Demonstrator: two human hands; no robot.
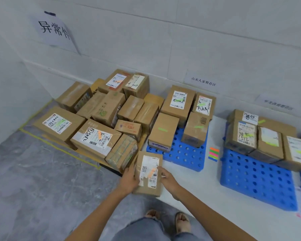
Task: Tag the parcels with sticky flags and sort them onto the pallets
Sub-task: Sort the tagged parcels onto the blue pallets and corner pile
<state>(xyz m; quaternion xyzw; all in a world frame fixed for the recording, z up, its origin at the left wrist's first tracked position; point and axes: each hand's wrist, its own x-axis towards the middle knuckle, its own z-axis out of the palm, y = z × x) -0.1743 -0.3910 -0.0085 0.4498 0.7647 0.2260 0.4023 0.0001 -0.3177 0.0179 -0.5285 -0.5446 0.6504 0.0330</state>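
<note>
I hold a small cardboard parcel (149, 173) between both hands, low in the middle of the view. It carries a white shipping label and an orange sticky flag. My left hand (129, 179) grips its left side, my right hand (168, 178) its right side. A pad of sticky flags (214, 153) in orange, green, pink, yellow and blue lies on the white floor between two blue pallets. The middle blue pallet (186, 153) bears parcels with green flags. The right blue pallet (257, 181) holds several more green-flagged parcels.
A heap of cardboard parcels (101, 115) fills the corner at left inside yellow floor tape (47, 143), some with orange flags. Paper signs (54, 30) hang on the white wall. My feet (167, 218) stand on the grey floor below.
</note>
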